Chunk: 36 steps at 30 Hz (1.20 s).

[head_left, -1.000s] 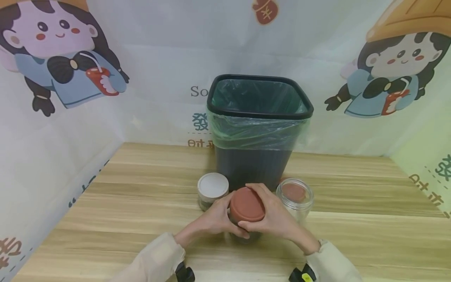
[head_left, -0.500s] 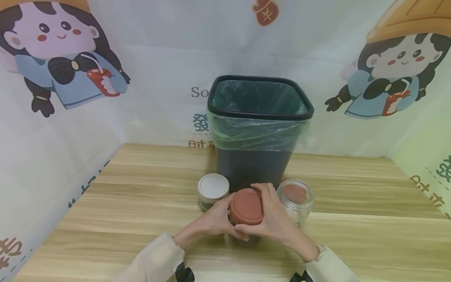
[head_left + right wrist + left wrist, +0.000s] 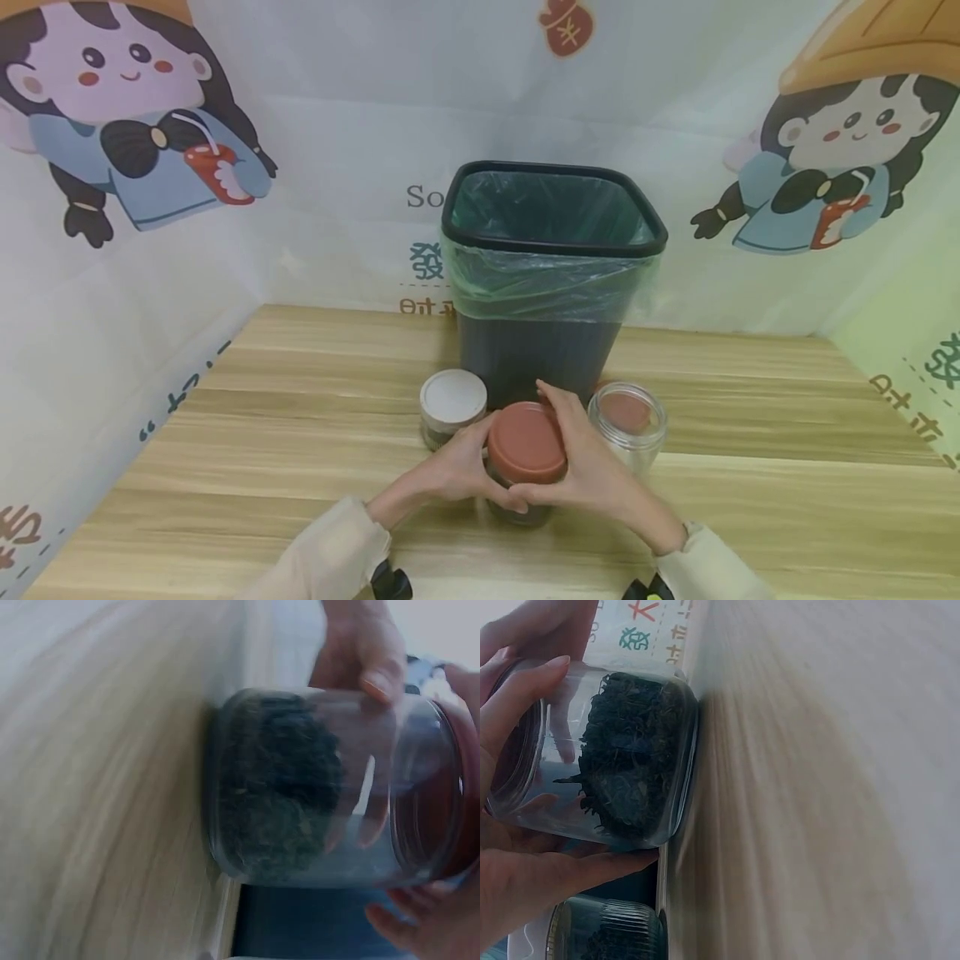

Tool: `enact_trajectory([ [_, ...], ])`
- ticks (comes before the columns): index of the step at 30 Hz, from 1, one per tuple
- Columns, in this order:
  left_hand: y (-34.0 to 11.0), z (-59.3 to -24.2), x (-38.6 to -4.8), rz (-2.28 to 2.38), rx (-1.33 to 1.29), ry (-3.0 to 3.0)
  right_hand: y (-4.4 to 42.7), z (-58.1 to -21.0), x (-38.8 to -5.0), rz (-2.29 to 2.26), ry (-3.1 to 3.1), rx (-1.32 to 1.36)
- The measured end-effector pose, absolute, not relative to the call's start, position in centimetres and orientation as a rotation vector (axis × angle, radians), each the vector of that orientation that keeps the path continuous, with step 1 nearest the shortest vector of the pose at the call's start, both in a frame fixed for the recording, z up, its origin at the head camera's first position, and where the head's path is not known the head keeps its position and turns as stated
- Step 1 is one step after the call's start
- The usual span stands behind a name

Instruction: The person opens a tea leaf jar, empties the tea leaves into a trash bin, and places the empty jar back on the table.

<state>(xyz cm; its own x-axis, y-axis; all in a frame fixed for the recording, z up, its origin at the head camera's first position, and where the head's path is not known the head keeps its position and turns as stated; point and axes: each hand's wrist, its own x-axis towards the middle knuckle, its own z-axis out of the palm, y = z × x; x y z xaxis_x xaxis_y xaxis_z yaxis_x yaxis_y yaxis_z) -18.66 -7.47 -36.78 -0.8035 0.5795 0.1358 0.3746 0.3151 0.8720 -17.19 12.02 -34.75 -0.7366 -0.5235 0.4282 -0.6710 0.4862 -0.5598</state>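
A clear jar (image 3: 570,780) of dark dried leaves (image 3: 634,750) stands on the table, capped by a reddish-brown lid (image 3: 527,442). My left hand (image 3: 453,465) grips its glass body from the left, thumb in front; in the left wrist view, the left hand's fingers (image 3: 562,877) lie along the glass. Around the lid's right side my right hand (image 3: 592,471) is loosely spread, thumb near the front edge and index finger standing off the far edge. In the right wrist view, the right hand's fingertips (image 3: 386,922) are apart from the jar (image 3: 300,787).
Behind the jar stands a dark bin (image 3: 536,350) with a green liner. A white-lidded jar (image 3: 453,397) is close on the left, with an uncapped glass jar (image 3: 628,417) on the right; something reddish shows inside it. Printed cloth (image 3: 337,167) hangs behind the wooden table (image 3: 315,400).
My right hand turned about the lid, then spread, its index finger moving off the far edge and more of the lid showing. The left hand keeps its grip with little movement.
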Motion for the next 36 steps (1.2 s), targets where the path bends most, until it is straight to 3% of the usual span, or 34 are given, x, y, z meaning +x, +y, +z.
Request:
enact_trajectory([
  [7, -7.4, -36.8, -18.6, 1.492, 0.879, 2.375, 11.2, -35.4, -17.1, 0.962, -2.428, 0.886],
  [23, -7.5, -36.9, -18.5, 1.498, 0.887, 2.353, 12.7, -34.0, -17.4, 1.097, -2.577, 1.168],
  [36, -7.5, -36.9, -18.4, 1.528, 0.869, 2.336, 10.8, -35.2, -16.6, 0.879, -2.466, 0.753],
])
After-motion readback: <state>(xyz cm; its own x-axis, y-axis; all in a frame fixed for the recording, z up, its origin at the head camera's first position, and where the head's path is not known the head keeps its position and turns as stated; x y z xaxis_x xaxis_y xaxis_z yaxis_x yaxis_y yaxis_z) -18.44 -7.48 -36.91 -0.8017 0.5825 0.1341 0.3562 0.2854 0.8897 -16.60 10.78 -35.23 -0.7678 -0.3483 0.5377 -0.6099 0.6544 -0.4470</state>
